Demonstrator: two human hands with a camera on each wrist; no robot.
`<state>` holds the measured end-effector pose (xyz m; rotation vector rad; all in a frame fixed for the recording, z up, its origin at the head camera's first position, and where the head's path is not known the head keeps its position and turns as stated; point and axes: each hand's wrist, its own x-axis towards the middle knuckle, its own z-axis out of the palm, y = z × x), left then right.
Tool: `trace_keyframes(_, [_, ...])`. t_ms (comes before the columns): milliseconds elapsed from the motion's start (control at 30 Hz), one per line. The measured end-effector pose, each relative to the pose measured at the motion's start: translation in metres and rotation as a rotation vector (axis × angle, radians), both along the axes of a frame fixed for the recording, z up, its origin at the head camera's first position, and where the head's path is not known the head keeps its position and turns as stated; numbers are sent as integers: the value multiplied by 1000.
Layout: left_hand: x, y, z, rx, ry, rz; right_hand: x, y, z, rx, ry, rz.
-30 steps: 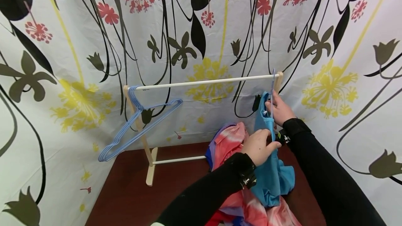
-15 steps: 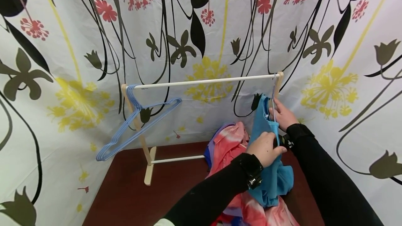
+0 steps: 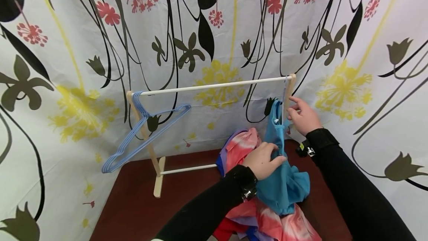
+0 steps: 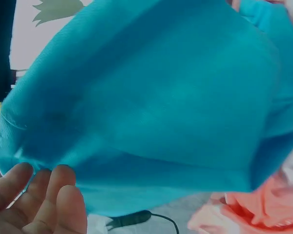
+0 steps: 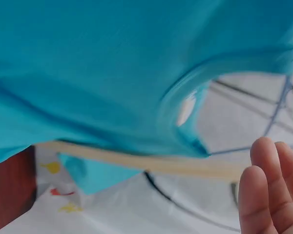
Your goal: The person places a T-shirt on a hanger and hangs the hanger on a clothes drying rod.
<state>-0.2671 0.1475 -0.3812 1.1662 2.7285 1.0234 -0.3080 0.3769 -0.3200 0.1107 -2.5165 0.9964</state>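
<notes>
A light blue shirt hangs at the right end of the small rack's white rod. Its blue hanger shows inside the neck opening in the right wrist view, and the hook reaches up to the rod. My left hand is at the shirt's near side, thumb spread from the fingers; its fingertips lie against or just beside the cloth, I cannot tell which. Beside the rack's right post, my right hand has loosely bent fingers with nothing in them, apart from the shirt.
Several blue hangers hang bunched at the rod's left end. A heap of clothes, pink-and-white, purple, blue and red, lies on the dark red table beneath and beside the shirt. A flower-patterned curtain stands close behind the rack.
The hanger's hook came down onto the rod's right end. My right hand has let go of the hanger and moved to the right. My left hand has loosened from the shirt and shifted left.
</notes>
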Motion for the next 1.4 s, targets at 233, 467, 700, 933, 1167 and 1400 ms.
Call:
trace_keyframes(233, [-3,-28,-12,25,-38,35,10,-48,13,39,48,67])
trace_keyframes(467, [-10,-56,-18,10,-31,112,15,-93,20,82,39,230])
trace_keyframes(700, [-19,-94,-35,-32,9,174,17,-122,5,131,-40,327])
trace_keyframes(933, [-26,-134,-52,-44,57,255,14,-130,-21,139,-90,282])
trace_keyframes(1167, [-33,-176,-69,-75,104,363,5,-130,-57,129,-140,236])
trace_keyframes(1400, [-42,-219,-83,-109,117,442,-4,-130,-91,80,-187,220])
